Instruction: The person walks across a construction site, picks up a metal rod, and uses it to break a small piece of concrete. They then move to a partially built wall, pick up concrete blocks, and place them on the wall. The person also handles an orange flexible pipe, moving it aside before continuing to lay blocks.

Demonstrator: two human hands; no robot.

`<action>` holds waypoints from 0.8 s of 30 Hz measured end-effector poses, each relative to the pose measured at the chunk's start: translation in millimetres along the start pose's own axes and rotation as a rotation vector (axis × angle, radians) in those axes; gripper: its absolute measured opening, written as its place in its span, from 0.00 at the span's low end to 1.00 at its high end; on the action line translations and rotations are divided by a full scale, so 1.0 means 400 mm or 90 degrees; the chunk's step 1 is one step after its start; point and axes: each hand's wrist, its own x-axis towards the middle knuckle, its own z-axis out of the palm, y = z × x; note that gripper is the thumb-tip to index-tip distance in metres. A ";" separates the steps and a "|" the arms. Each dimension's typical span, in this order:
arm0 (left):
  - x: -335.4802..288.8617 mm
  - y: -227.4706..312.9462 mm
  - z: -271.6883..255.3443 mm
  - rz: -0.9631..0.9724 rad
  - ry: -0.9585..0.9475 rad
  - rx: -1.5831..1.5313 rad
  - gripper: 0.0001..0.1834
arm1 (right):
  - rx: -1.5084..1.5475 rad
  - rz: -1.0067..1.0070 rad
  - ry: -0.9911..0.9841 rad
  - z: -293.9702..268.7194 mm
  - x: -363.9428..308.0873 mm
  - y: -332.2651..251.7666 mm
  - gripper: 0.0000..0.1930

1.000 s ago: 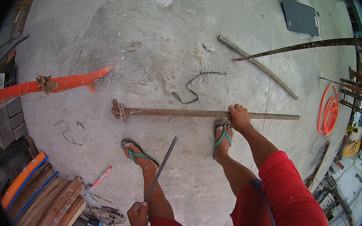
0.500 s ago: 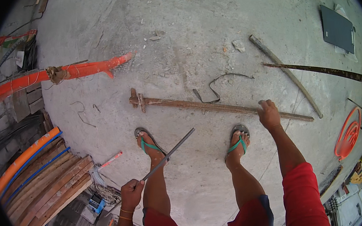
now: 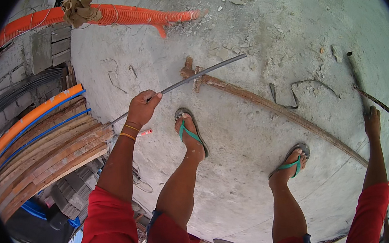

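My left hand [image 3: 143,109] is closed around a thin grey rod [image 3: 208,69], which slants up to the right. In view the rod passes across the head of a long rusty bar [image 3: 273,106] with short crosspieces, which lies on the floor ahead of my feet. Far to the right, my right hand [image 3: 372,123] reaches down to the near part of a grey pipe [image 3: 354,69]. Its fingers are small and foreshortened, so whether they grip the pipe is unclear. Beside it, a dark curved strip [image 3: 387,109] crosses the pipe.
Stacked wooden planks [image 3: 51,160] lie at the left with an orange pipe [image 3: 38,119] and blue tubes. Orange corrugated conduit [image 3: 140,13] reaches in from the upper left. A dark bent strap [image 3: 311,81] and rubble lie on the concrete floor [image 3: 238,178].
My left hand has swung up and forward with the rod. My right hand has left the rusty bar and moved right to the grey pipe. The view has shifted left.
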 end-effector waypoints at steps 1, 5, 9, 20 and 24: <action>0.014 0.002 0.004 0.018 -0.002 0.028 0.18 | -0.014 0.017 -0.014 0.008 -0.004 -0.020 0.22; 0.046 0.013 0.010 0.061 -0.011 0.071 0.17 | -0.040 -0.011 0.034 0.012 -0.031 -0.033 0.22; 0.050 0.006 0.017 0.047 -0.067 0.074 0.18 | -0.064 -0.033 0.072 -0.059 -0.072 0.038 0.24; 0.134 -0.022 0.166 0.195 -0.140 0.351 0.23 | -0.033 0.080 -0.063 -0.309 -0.517 0.167 0.21; 0.127 -0.017 0.231 0.232 -0.102 0.342 0.26 | 0.015 0.165 -0.109 -0.297 -0.757 0.144 0.30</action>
